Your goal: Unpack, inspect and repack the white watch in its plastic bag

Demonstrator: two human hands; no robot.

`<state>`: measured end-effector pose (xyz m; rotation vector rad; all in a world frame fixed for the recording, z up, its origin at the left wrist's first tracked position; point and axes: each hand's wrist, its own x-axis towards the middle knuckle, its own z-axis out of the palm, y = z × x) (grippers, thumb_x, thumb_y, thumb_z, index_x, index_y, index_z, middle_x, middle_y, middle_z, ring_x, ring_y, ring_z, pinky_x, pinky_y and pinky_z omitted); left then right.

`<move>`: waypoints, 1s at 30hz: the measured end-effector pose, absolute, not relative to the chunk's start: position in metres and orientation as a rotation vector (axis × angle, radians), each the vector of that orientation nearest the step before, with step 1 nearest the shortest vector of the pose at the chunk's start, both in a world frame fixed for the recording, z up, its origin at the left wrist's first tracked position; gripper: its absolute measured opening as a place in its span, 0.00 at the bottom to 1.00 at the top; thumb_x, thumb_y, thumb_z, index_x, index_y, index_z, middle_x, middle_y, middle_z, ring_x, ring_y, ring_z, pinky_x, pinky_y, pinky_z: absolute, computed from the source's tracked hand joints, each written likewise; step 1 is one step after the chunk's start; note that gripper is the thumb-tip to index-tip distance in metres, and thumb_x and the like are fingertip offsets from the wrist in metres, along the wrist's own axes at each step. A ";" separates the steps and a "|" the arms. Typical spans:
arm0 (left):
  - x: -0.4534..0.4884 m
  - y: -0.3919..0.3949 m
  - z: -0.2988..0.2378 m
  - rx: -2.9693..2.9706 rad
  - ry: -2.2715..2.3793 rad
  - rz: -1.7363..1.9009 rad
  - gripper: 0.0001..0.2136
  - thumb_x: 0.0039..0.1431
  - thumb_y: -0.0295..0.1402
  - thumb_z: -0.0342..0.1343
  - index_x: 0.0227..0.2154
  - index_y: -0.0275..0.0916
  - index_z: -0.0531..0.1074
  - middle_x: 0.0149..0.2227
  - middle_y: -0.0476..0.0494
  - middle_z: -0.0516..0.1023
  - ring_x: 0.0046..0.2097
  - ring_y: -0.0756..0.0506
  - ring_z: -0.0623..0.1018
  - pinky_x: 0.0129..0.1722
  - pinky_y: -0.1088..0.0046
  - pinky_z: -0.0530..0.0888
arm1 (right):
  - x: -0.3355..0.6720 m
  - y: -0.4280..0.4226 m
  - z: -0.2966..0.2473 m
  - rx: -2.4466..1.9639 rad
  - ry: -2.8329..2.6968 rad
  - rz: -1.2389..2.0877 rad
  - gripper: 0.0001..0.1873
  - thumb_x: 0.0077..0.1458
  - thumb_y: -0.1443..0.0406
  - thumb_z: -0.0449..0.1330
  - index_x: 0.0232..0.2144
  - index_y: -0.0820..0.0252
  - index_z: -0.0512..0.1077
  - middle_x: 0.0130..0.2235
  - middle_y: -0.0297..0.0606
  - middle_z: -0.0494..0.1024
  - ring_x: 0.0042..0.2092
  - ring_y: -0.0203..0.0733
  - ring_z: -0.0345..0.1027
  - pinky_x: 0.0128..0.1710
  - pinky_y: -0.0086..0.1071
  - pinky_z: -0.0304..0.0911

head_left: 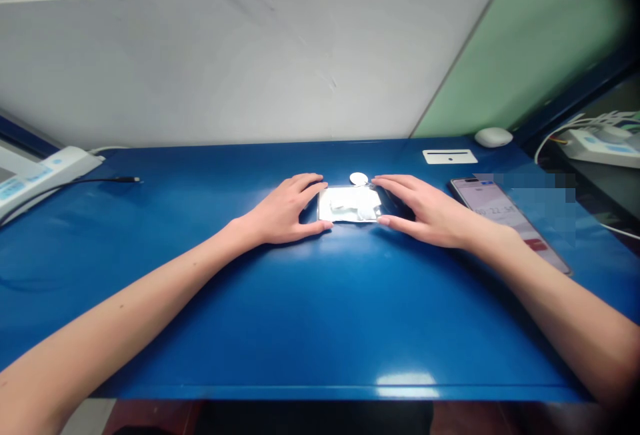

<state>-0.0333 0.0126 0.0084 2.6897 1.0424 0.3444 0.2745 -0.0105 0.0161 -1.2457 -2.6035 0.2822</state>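
A small flat packet (325, 205) with white, partly shiny material on or in it lies on the blue table. My left hand (287, 211) rests at its left side, fingers stretched out and thumb apart near the lower left corner. On the opposite side my right hand (425, 211) is spread in the same way, its thumb tip at the lower right corner. Both hands are open around the packet, with fingertips at or very near its edges. Just behind it lies a round white disc (359, 179), close to my right fingertips. What the white material is I cannot make out.
A phone (500, 215) with a lit screen lies beyond my right forearm. Behind it are a white card (450, 157) and a rounded white case (493, 137). At left, a black cable (100, 180) crosses a white power strip (45, 175). A grey panel (225, 68) backs the table.
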 end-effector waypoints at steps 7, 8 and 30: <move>-0.033 0.012 0.010 2.703 1.051 0.305 0.33 0.65 0.54 0.47 0.63 0.35 0.62 0.66 0.31 0.61 0.66 0.33 0.61 0.63 0.51 0.61 | 0.272 -0.011 0.017 -1.231 -2.626 0.264 0.36 0.61 0.49 0.54 0.64 0.64 0.61 0.63 0.55 0.65 0.63 0.60 0.60 0.60 0.54 0.60; -0.033 0.012 0.010 2.706 1.049 0.307 0.33 0.65 0.54 0.47 0.64 0.35 0.62 0.66 0.31 0.61 0.66 0.33 0.61 0.63 0.51 0.61 | 0.272 -0.011 0.017 -1.223 -2.628 0.257 0.36 0.61 0.48 0.54 0.64 0.64 0.61 0.63 0.55 0.65 0.63 0.60 0.60 0.60 0.55 0.61; -0.039 0.014 0.006 2.703 0.958 0.387 0.26 0.71 0.48 0.39 0.61 0.36 0.65 0.64 0.32 0.63 0.66 0.35 0.61 0.64 0.53 0.60 | 0.258 -0.020 0.021 -1.021 -2.392 0.249 0.18 0.65 0.63 0.52 0.52 0.50 0.76 0.52 0.37 0.79 0.53 0.50 0.74 0.54 0.47 0.69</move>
